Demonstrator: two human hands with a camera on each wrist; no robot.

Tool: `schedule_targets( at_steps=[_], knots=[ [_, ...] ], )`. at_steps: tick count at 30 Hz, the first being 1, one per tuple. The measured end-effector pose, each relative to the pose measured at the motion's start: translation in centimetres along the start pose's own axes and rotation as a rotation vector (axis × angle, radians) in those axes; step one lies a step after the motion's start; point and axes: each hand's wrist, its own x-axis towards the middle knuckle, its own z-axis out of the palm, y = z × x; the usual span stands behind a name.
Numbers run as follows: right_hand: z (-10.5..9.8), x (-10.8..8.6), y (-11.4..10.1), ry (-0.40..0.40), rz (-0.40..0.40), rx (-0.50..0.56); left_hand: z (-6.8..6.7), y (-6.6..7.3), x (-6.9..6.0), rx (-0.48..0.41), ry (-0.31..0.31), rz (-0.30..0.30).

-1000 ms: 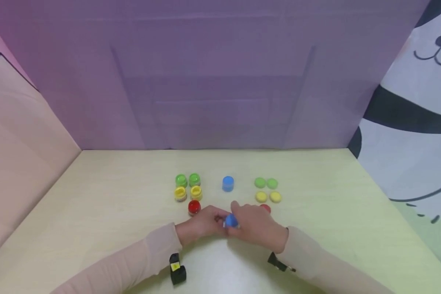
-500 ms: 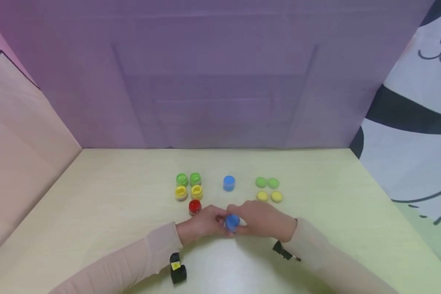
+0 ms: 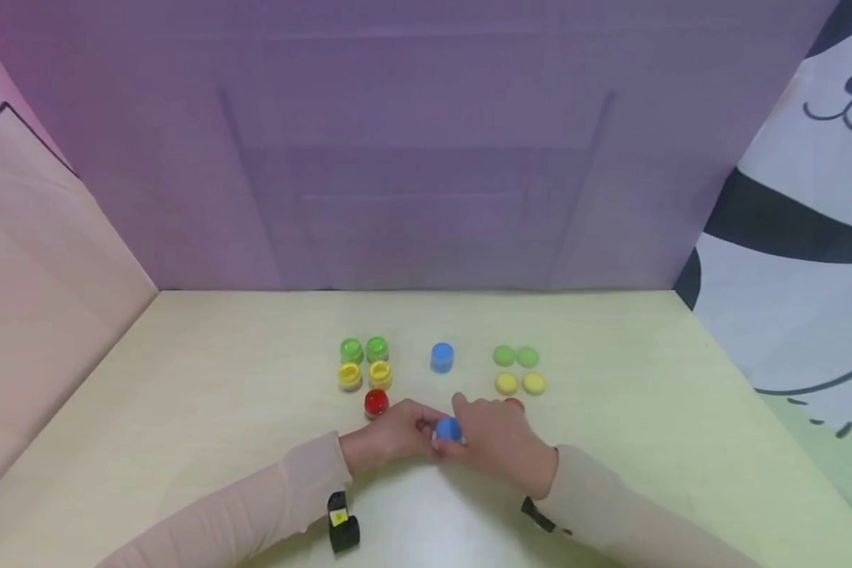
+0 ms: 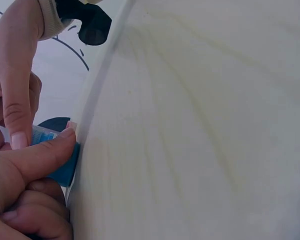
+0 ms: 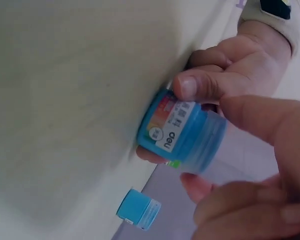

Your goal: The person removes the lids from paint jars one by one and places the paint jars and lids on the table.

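Observation:
A small blue paint jar (image 5: 170,125) with a printed label is gripped by my left hand (image 3: 397,431), thumb across the label, low over the table. My right hand (image 3: 500,442) pinches the jar's translucent lid (image 5: 208,142) between thumb and finger. The lid sits on the jar, and in the head view the right hand partly covers it. Beyond the hands stands a second blue paint jar (image 3: 442,357). Beside my left hand is a red paint jar (image 3: 376,402). A red lid (image 3: 514,404) lies partly hidden behind my right hand.
Two yellow jars (image 3: 349,377) and two green jars (image 3: 351,351) stand lidless at the left. To the right lie two green lids (image 3: 504,355) and two yellow lids (image 3: 506,383). A purple wall panel (image 3: 419,221) rises at the table's (image 3: 255,331) back edge.
My right hand has turned outward around the lid and then back again, covering more of the red lid. My left hand keeps its hold on the jar.

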Motion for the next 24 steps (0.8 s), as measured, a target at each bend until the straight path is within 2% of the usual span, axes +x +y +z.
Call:
schedule_targets(
  at_steps=[6,14,17,21,24],
  knots=[
    [0.2,-0.3,-0.4,0.057,0.005,-0.036,0.1,0.0,-0.1,-0.015,-0.003,-0.005],
    [0.0,-0.4,-0.6,0.000,-0.006,-0.005,0.3,-0.1,-0.2,0.014,-0.001,0.022],
    [-0.1,-0.3,-0.3,0.001,-0.039,-0.009,0.3,-0.1,-0.1,0.011,-0.003,0.029],
    [-0.3,-0.3,0.2,0.017,-0.124,-0.001,0.2,0.0,0.0,0.000,-0.010,0.028],
    [-0.5,-0.3,0.6,-0.005,-0.167,0.015,0.1,0.1,0.0,-0.007,-0.018,0.037]
  ],
)
